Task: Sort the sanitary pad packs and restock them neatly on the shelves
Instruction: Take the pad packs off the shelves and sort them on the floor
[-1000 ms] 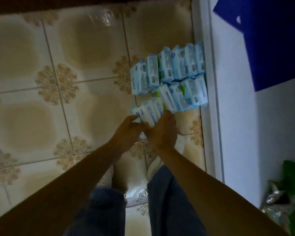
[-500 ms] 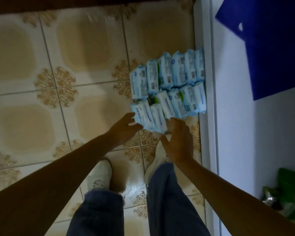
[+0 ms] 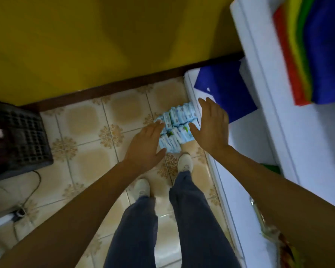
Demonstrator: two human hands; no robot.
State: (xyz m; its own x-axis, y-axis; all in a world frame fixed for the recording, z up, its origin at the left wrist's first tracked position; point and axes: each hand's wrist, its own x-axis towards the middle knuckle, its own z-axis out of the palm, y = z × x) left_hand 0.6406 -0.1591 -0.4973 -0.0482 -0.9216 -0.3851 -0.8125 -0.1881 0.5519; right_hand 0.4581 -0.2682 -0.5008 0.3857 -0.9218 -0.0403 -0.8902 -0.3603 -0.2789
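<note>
Several light blue sanitary pad packs [image 3: 177, 128] stand in tight rows on the tiled floor, right against the base of the white shelf unit [image 3: 259, 144]. My left hand [image 3: 145, 146] hovers high above the floor at the left of the packs, fingers straight and holding nothing. My right hand [image 3: 211, 126] hangs at their right with its fingers spread, empty too. Neither hand touches a pack. My right hand hides the rightmost packs.
A dark plastic crate [image 3: 17, 140] sits on the floor at the left with a cable [image 3: 31, 192] beside it. A yellow wall [image 3: 85, 45] closes the far side. Blue sheets [image 3: 224, 91] and coloured sheets [image 3: 308, 47] lie on the shelves. My white shoes [image 3: 185, 163] stand just behind the packs.
Both hands have let go of the front packs and lifted away from the floor. The view has risen, so the packs look smaller and the wall, crate and upper shelves have come into sight.
</note>
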